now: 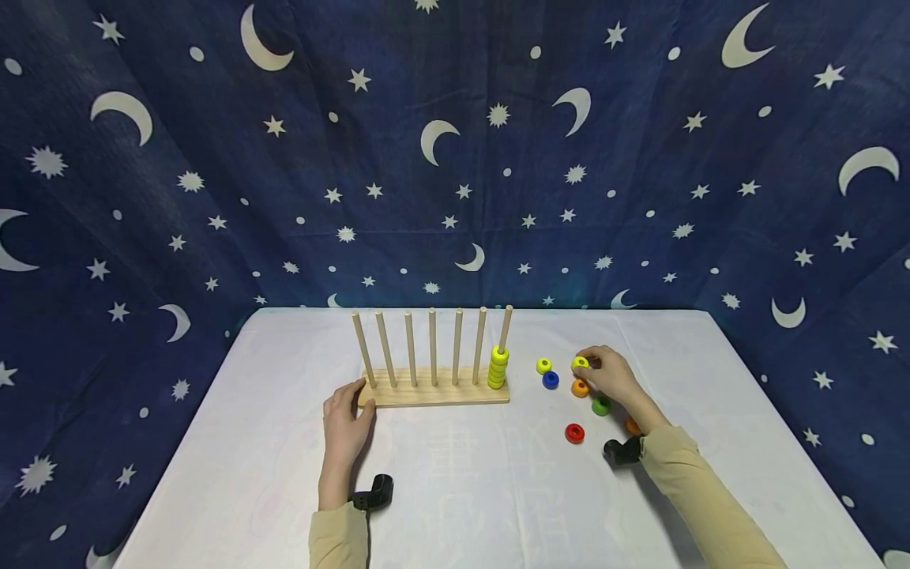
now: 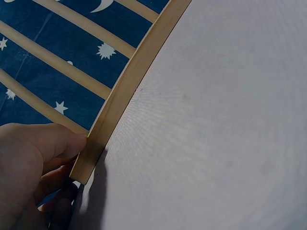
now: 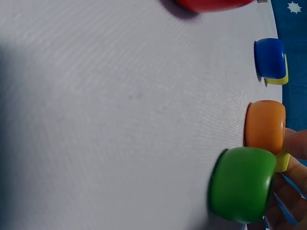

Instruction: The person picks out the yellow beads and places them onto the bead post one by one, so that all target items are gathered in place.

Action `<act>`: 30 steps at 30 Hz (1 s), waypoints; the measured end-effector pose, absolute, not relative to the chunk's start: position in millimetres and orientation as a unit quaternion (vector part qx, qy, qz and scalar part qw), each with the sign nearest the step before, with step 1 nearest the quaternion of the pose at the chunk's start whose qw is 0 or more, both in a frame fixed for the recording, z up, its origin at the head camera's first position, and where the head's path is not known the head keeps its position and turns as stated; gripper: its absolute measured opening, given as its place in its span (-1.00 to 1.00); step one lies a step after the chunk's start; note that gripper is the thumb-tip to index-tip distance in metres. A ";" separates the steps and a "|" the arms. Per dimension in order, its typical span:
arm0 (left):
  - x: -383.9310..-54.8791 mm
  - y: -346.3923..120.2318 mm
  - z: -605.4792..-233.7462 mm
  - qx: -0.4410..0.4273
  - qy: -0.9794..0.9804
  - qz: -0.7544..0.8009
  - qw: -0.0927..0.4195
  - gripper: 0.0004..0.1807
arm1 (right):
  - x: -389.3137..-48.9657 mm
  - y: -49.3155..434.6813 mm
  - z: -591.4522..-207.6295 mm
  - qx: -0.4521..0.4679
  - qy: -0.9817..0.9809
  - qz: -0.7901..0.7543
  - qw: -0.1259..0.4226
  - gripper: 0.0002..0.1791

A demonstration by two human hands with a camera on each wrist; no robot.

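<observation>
A wooden peg rack [image 1: 434,395] with a row of upright pegs stands on the table. Several yellow rings [image 1: 498,368] are stacked on its rightmost peg. My left hand [image 1: 345,420] grips the rack's left end, the thumb [image 2: 72,140] along the front edge and the other fingers curled behind. To the right of the rack, my right hand [image 1: 613,377] pinches a yellow ring [image 1: 580,362] between thumb and fingers. An orange ring [image 1: 580,388] and a green ring [image 1: 600,405] lie just in front of that hand; in the right wrist view they partly hide the pinched ring.
Between rack and right hand lie another yellow ring [image 1: 543,366] and a blue ring [image 1: 550,380]. A red ring [image 1: 575,433] is nearer the front. Another orange ring [image 1: 633,426] is partly hidden by the right wrist. A starry blue cloth [image 1: 455,174] hangs behind the white table [image 1: 462,490].
</observation>
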State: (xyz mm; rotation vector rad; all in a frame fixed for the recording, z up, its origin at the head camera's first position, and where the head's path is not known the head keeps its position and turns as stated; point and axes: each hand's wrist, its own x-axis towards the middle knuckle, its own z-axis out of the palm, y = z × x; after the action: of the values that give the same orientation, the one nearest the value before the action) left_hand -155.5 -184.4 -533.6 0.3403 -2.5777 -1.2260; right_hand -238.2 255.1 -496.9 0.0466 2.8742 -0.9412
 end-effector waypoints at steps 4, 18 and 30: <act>-155.7 -183.9 -533.5 0.117 -0.889 -0.423 0.132 -0.51 | -237.5 256.9 -495.2 0.024 0.945 -0.321 0.063 -0.56; -155.6 -184.2 -533.0 0.120 -0.887 -0.427 0.128 -0.51 | -229.0 254.4 -486.4 0.050 0.931 -0.358 0.057 -0.52; -155.7 -184.0 -532.8 0.121 -0.887 -0.427 0.127 -0.51 | -221.0 250.3 -476.6 0.047 0.920 -0.386 0.044 -0.51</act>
State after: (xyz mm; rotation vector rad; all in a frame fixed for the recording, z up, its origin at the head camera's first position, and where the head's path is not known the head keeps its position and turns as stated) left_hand -155.7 -184.0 -532.8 0.3530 -2.5816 -1.2433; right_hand -221.0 250.3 -476.6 0.1450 2.8119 -1.1801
